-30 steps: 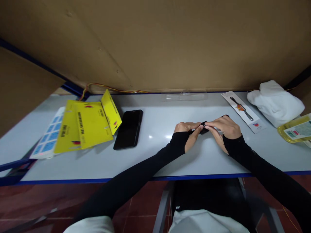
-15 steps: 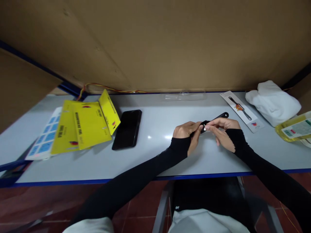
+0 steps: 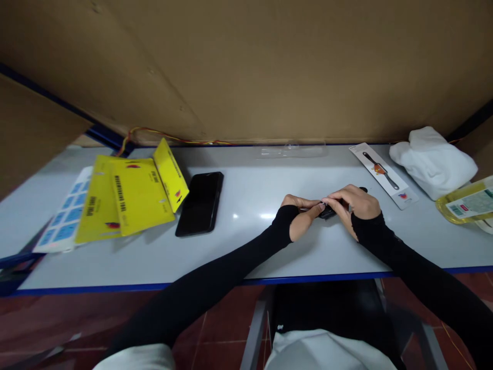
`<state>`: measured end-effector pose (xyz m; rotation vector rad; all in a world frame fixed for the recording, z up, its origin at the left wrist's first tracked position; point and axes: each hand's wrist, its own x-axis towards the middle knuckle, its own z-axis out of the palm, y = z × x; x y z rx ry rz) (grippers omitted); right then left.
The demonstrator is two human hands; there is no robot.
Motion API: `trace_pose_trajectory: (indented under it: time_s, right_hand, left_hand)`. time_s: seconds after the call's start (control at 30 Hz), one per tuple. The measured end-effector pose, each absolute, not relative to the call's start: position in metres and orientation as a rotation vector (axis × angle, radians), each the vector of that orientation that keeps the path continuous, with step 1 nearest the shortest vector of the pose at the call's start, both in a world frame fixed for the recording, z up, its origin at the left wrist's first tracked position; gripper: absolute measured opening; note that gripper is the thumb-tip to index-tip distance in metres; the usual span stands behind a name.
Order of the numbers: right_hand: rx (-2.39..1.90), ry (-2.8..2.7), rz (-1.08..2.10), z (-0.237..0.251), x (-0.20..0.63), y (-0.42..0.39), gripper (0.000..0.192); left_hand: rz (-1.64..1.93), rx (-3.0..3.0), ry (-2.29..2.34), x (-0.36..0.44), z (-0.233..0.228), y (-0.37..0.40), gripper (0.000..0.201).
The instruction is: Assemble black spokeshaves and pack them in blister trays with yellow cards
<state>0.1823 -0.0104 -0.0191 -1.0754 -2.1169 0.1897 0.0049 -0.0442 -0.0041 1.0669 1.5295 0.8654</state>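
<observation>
Both my hands meet over the middle right of the grey table [image 3: 246, 246]. My left hand [image 3: 304, 216] and my right hand [image 3: 352, 203] pinch the same small black tool [image 3: 329, 210] between their fingertips. Its far end [image 3: 363, 189] pokes out behind my right hand. Most of the tool is hidden by my fingers. Black sleeves cover both arms down to the wrists.
A black phone [image 3: 200, 203] lies left of my hands, beside yellow packaging cards [image 3: 131, 195] over a blue-and-white sheet [image 3: 63, 221]. A carded tool pack [image 3: 383, 174], white cloth [image 3: 433, 162] and a yellow packet [image 3: 468, 203] lie at right. A clear plastic blister [image 3: 292, 150] sits by the cardboard back wall.
My hands lifted the black tool slightly half a second ago, showing its long end, then lowered again. Now my right hand covers most of it.
</observation>
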Motion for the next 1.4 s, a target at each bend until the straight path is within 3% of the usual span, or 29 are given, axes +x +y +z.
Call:
trace_pose_trajectory:
  time_s: [0.17, 0.7, 0.97, 1.17, 1.4]
  right_hand:
    - [-0.932, -2.239, -0.062, -0.023, 0.188, -0.013, 0.018]
    - [-1.026, -2.100, 0.477, -0.007, 0.187, -0.010, 0.011]
    - [-1.023, -2.218, 0.349, -0.011, 0.190, -0.010, 0.018]
    - [-1.050, -2.348, 0.236, -0.011, 0.189, -0.012, 0.021]
    - [-0.962, -2.292, 0.386, -0.005, 0.189, -0.011, 0.015]
  left_hand:
    - [0.850, 0.948, 1.428, 0.000, -0.009, -0.041, 0.020]
    - [0.911, 1.081, 1.594, 0.007, -0.002, -0.044, 0.018]
    - [0.949, 1.255, 1.593, 0.002, -0.014, -0.045, 0.026]
    - [0.920, 1.275, 1.643, 0.004, -0.010, -0.046, 0.021]
    - [0.937, 1.215, 1.602, 0.004, -0.011, -0.045, 0.021]
